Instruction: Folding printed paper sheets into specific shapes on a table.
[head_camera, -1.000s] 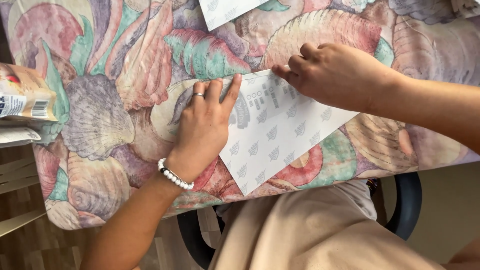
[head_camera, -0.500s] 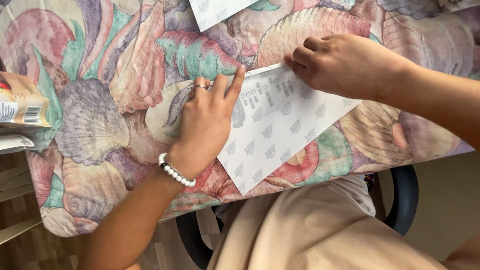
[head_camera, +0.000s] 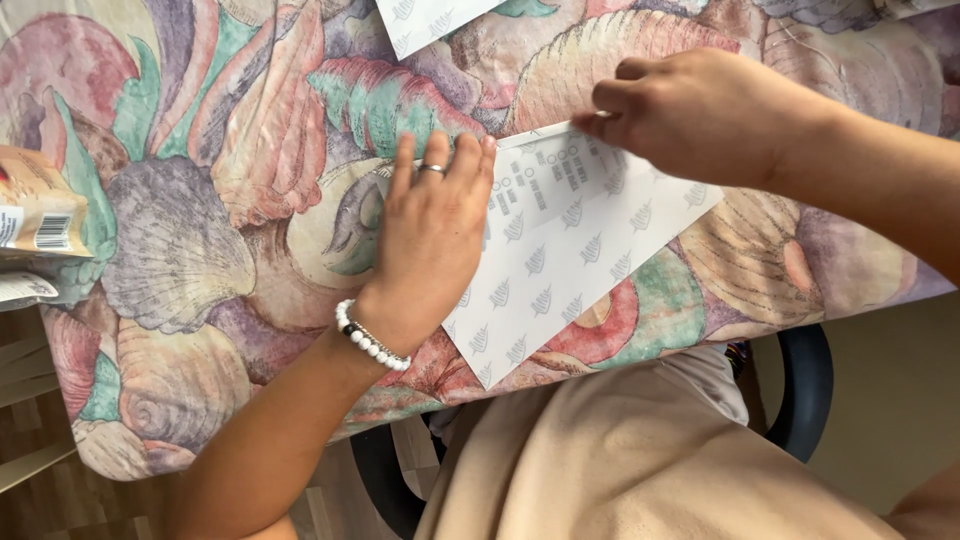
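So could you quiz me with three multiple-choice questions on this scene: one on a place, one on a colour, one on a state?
1. Where does the left hand rest?
A on the paper's left edge
B on the snack bag
C in the lap

2. What colour is the bracelet?
A red
B white
C black

3. How does the paper lie?
A rolled up
B crumpled
C flat on the tablecloth

Answers: 1 A, its palm overlaps that edge. 2 B, white beads ring the wrist. 3 C, the sheet lies smooth.
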